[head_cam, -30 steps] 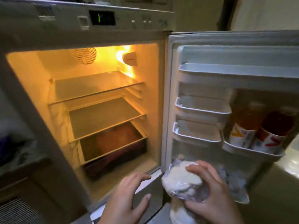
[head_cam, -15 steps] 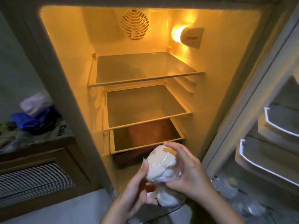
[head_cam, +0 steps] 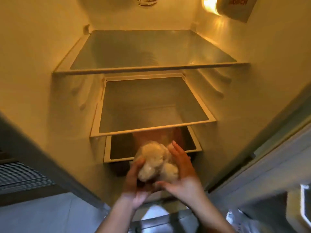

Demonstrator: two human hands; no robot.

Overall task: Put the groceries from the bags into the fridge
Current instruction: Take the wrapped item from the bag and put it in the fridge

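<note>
Both hands now cup the clear bag of white lumps [head_cam: 156, 162], left hand [head_cam: 134, 184] and right hand [head_cam: 183, 172] fingers curled round it, closer to the fridge's bottom shelf [head_cam: 107, 153], ready to go in.

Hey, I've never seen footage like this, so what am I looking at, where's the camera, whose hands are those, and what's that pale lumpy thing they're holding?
There is no machine here. The one picture comes from a camera worn on a person's head, looking forward and down, so the arms at the bottom are that person's own. Ahead is an open fridge, lit by a lamp at the top right. Inside are an upper glass shelf, a middle glass shelf and a lower shelf; nothing lies on the upper two. The left hand and right hand together hold a clear plastic bag of pale, lumpy food before the lower shelf. What the food is, I cannot tell.
</note>
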